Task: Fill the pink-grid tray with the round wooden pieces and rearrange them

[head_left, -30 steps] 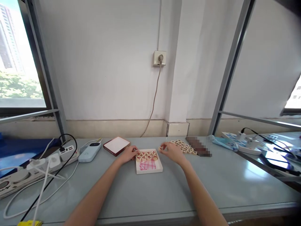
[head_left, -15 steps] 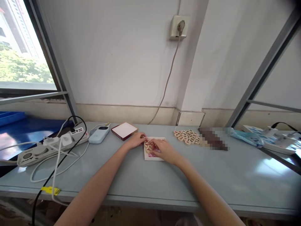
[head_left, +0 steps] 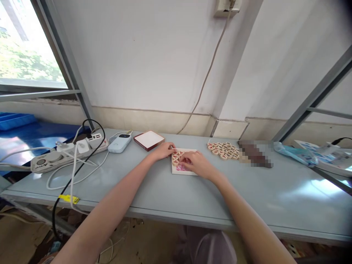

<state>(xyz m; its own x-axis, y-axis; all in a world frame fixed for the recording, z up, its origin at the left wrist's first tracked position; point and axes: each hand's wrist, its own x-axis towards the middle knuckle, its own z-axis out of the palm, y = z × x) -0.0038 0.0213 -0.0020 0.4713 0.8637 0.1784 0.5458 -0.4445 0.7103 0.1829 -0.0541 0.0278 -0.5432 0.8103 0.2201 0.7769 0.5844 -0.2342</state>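
A shallow white box (head_left: 173, 169) sits mid-table with several round wooden Chinese chess pieces (head_left: 176, 158) in its left part, marked in red. Pink print shows on the box's bottom near the front. My left hand (head_left: 164, 150) grips the box's far left corner, fingers bent over the edge. Over the middle of the box, my right hand (head_left: 197, 164) has its fingers curled down and closed on a piece beside the others; the hand mostly covers that piece. To the right, more Chinese chess pieces (head_left: 223, 149) lie flat in a cluster on the table.
A dark red box lid (head_left: 149, 140), pale inside, lies behind my left hand. Farther left are a light blue power device (head_left: 120, 143) and a power strip (head_left: 70, 150) with tangled cables. A partly blurred brown object (head_left: 257, 156) and a blue plastic bag (head_left: 295, 153) lie right.
The camera view has tilted down, so the table appears higher in the picture. My right hand's fingers have drawn closer together over the box; my left hand stays at its corner.
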